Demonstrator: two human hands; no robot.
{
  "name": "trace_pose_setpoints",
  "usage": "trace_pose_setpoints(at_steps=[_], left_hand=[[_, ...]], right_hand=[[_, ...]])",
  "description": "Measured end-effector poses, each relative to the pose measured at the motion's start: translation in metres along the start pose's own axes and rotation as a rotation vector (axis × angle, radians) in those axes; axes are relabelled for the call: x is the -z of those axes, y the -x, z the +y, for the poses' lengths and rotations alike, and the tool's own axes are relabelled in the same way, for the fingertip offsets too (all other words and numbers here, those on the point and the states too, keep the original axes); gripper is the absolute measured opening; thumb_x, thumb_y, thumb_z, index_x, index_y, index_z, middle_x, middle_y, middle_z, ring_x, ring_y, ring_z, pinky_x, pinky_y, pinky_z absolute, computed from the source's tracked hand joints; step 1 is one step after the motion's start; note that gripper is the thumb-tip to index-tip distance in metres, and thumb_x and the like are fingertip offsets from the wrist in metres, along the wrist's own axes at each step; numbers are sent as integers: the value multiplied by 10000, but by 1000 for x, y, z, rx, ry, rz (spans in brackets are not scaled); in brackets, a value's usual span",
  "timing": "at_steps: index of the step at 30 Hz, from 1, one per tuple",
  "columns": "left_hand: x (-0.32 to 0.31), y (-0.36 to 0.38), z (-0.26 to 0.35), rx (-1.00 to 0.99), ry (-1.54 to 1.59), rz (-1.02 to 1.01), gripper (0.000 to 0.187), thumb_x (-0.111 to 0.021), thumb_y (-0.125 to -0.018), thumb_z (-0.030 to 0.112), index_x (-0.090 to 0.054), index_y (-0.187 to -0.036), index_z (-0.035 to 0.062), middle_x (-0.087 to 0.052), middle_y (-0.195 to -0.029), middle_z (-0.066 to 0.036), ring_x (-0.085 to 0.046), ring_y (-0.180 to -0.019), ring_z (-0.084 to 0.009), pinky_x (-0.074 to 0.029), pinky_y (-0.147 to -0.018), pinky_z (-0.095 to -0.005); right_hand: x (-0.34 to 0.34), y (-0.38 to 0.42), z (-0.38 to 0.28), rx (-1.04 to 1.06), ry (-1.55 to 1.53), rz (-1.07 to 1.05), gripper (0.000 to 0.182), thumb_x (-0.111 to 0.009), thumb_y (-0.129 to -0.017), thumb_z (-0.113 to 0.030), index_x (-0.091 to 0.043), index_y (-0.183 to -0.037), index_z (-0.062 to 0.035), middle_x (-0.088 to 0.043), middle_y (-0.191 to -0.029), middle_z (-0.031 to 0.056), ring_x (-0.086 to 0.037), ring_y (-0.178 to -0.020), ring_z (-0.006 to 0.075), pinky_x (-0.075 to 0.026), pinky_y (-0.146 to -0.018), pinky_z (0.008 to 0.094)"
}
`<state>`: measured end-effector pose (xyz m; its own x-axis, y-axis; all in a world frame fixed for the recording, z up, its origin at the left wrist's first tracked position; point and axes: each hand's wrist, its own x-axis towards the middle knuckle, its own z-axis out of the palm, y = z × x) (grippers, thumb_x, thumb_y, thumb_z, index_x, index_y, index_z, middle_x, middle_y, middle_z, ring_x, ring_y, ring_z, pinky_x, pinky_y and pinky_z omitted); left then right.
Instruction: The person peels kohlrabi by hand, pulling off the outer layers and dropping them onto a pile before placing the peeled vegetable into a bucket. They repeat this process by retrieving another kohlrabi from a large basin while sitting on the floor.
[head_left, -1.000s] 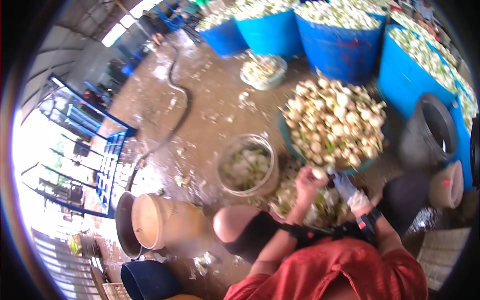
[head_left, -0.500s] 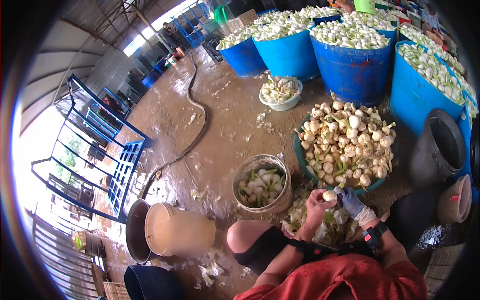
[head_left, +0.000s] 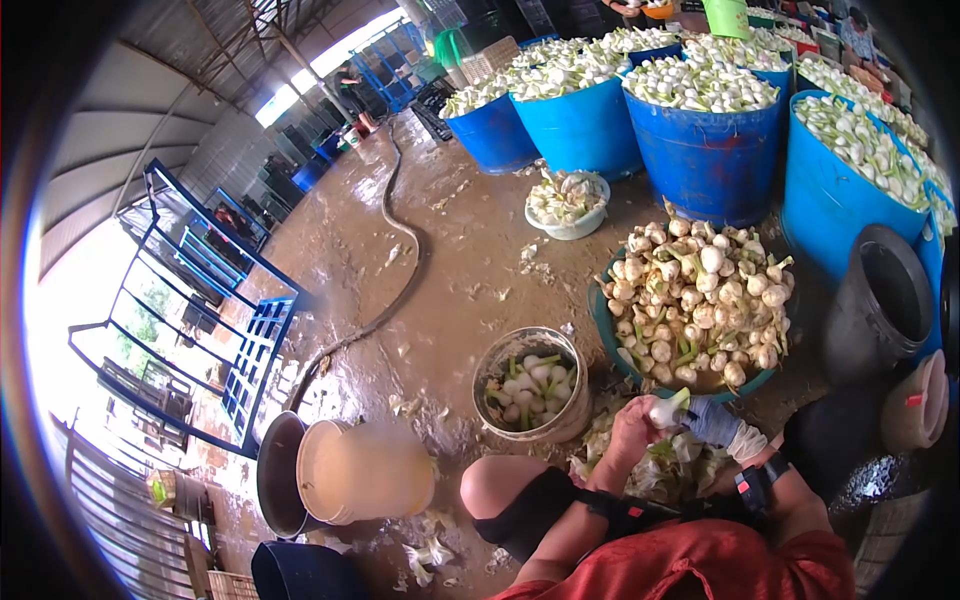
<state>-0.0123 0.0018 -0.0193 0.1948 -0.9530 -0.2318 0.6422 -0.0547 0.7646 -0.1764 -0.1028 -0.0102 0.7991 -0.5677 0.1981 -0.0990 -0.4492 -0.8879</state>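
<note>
My left hand (head_left: pixel 634 428), bare, is closed around a white peeled garlic bulb (head_left: pixel 662 411) whose short green stem points up and to the right. Right beside it is my right hand (head_left: pixel 711 421) in a grey-blue glove, its fingers curled by the stem; what they grip is hidden. Just beyond both hands, a green tub (head_left: pixel 606 330) is heaped with unpeeled brownish garlic bulbs (head_left: pixel 700 295). To the left stands a dirty white bucket (head_left: pixel 571 412), partly filled with peeled white bulbs (head_left: pixel 532 388). Loose peelings (head_left: pixel 665 462) lie below my hands.
Large blue barrels (head_left: pixel 700 160) full of white bulbs line the back right. A small white basin (head_left: pixel 572 226) holds peelings. A hose (head_left: pixel 415 262) crosses the wet floor. Black (head_left: pixel 850 320) and yellowish (head_left: pixel 375 475) buckets stand at either side, with a blue metal frame (head_left: pixel 262 350) at left.
The bulb now shows whiter, with its green stem pointing up right. Both hands are slightly lower, and my gloved hand has turned beside the stem. The camera view has shifted a little.
</note>
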Motion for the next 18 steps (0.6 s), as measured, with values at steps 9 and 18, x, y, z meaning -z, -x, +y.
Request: trace_pose_setpoints(at_steps=[9,18], left_hand=[[-42,7,4,-56,-429,208,461,-484,-901,448,-538,-1053,16,-550,-666,-51,-512,-458,-120,-401,-404,-242],[-34,7,13,43,-169,40,504,-472,-875,548,-581,-849,56,-531,-540,-29,-435,-361,-97,-308,-332,-231]], right_hand=[[-14,-3,-18,-212,-383,226,153,-666,-800,-105,-645,-928,-25,-658,-833,16,-566,-769,72,-483,-681,275],[-25,3,24,-306,-932,299,167,-535,-854,-128,-620,-976,-50,-628,-878,5,-575,-749,89,-471,-645,234]])
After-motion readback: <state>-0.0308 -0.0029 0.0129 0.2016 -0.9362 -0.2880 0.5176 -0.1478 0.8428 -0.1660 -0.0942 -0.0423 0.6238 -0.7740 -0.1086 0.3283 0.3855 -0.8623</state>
